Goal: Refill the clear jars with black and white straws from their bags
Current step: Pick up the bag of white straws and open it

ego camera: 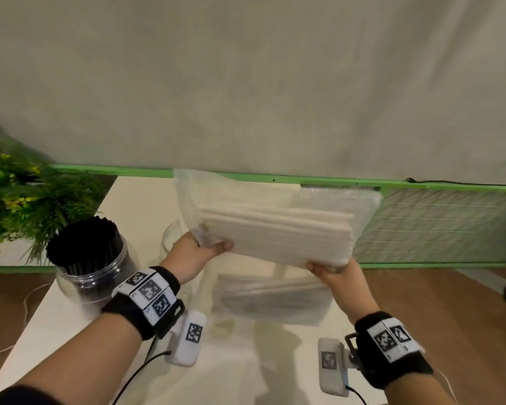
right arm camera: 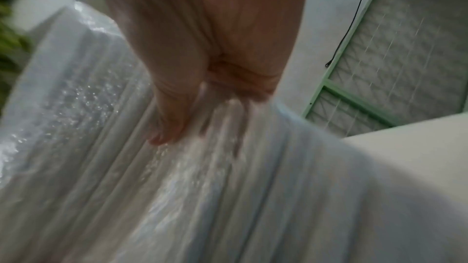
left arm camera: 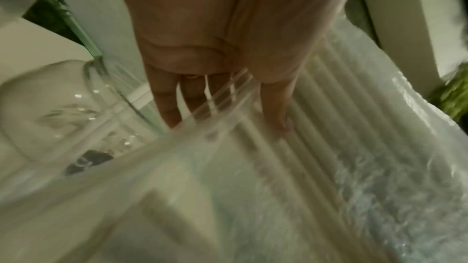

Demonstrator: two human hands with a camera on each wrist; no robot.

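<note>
A clear plastic bag of white straws (ego camera: 275,229) hangs in the air above the white table (ego camera: 79,325), held level. My left hand (ego camera: 199,249) pinches its near left corner, thumb on top. My right hand (ego camera: 330,268) grips its near right edge. In the left wrist view the thumb (left arm camera: 276,103) lies on the bag (left arm camera: 354,147) and the fingers (left arm camera: 167,103) go under it. In the right wrist view the thumb (right arm camera: 169,117) presses on the bag (right arm camera: 126,167). A clear jar full of black straws (ego camera: 91,258) stands at the left. An empty clear jar (left arm camera: 50,111) sits just below the bag's left end, mostly hidden in the head view.
A second clear bag (ego camera: 272,296) lies on the table under the held one. Green plants (ego camera: 18,206) stand at the left. A green-framed mesh panel (ego camera: 438,223) is at the right, a plain wall behind. Wood floor (ego camera: 438,299) shows past the table's right edge.
</note>
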